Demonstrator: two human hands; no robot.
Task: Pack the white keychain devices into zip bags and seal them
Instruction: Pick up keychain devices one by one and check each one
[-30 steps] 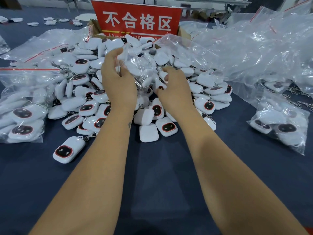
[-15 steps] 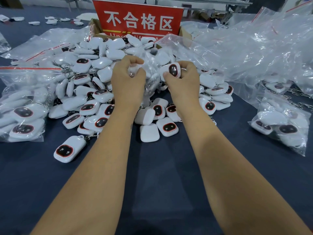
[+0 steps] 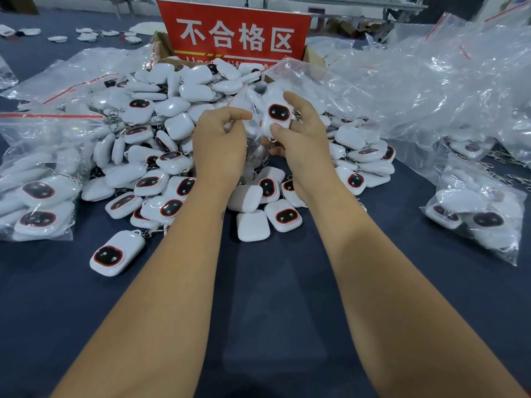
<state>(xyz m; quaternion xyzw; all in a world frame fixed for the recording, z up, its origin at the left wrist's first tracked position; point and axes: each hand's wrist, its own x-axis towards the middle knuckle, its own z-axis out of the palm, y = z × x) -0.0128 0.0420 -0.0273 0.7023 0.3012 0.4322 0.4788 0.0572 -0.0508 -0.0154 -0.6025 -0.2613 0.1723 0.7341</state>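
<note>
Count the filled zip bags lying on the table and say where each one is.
2 clearly filled: one filled bag at the left edge, one filled bag at the right edge. The clear plastic heap behind may hide more.

Views: 1, the head camera, so no second view shares any part of the scene.
Position: worn at head height, above the near edge of the dark blue worktop [image 3: 86, 326].
Direction: forward and down, along both forearms toward the red sign [image 3: 234, 35] at the far side.
Nearness: close; the forearms fill the lower frame, the left hand [image 3: 219, 145] and right hand [image 3: 301, 139] sit mid-frame.
Lens: wide-angle, edges bowed; the heap of white keychain devices [image 3: 172, 133] and the zip bags [image 3: 431, 81] spread to both sides.
</note>
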